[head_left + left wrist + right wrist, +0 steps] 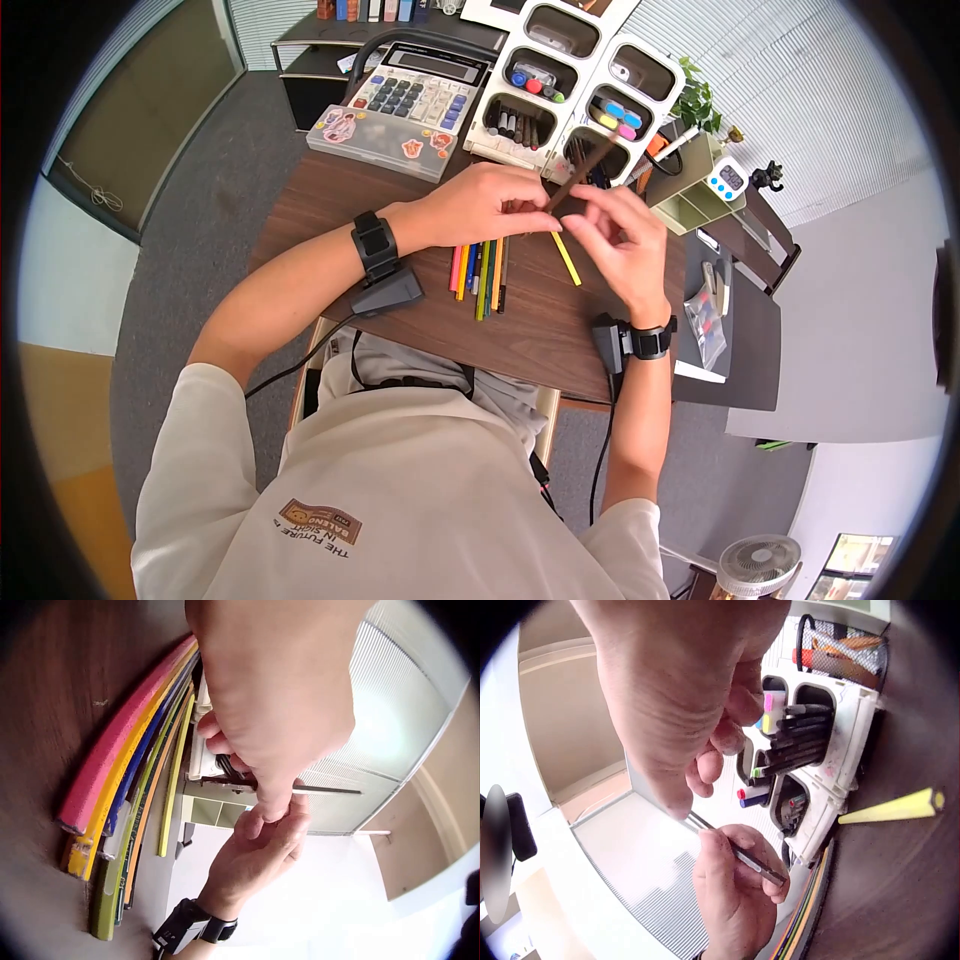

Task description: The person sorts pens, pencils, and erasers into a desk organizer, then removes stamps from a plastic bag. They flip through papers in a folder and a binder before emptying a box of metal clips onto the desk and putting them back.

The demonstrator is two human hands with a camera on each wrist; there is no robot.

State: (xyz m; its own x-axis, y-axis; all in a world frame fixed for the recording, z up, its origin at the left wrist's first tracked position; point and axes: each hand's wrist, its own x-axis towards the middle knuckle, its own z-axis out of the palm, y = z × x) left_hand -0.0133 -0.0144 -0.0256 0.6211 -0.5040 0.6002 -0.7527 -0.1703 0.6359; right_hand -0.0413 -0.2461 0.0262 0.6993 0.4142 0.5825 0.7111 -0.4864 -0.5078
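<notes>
My left hand (485, 207) pinches a dark brown pencil (588, 172) between thumb and fingers, above the table's far side. The pencil slants up to the right; in the right wrist view its flat end juts out of the left fingers. My right hand (625, 240) is close beside it, fingertips at the pencil, with a gap between thumb and index finger. Below the left hand, several coloured pencils (482, 280) lie side by side: pink, yellow, blue, green, orange and dark ones. A single yellow pencil (567, 259) lies apart under the right hand.
A white organizer (505, 155) with pens and markers stands behind the hands. Left of it are a large calculator (420, 95) and a clear case (375, 140) with stickers. A green holder with a small timer (727, 180) stands at the right. Cables run from both wrist cameras.
</notes>
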